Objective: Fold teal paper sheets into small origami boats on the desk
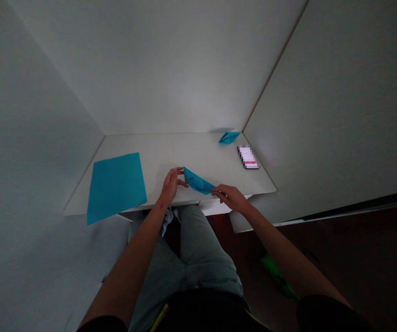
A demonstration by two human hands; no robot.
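Note:
A folded blue paper boat [198, 181] is between my hands, just above the front part of the white desk [171, 150]. My right hand [231, 197] pinches its right tip between thumb and fingers. At the boat's left end is my left hand [171, 185], thumb and fingers apart, the fingertips right beside the paper or lightly touching it. Farther left, a large flat sheet of blue paper [117, 186] lies on the desk, its near corner hanging over the front edge.
Another folded blue paper boat [229, 138] sits at the back right corner. A phone [249, 157] with a blurred lit screen lies near the right wall [323, 115]. White walls enclose the desk on the left, back and right. Something green [278, 276] is on the dark floor.

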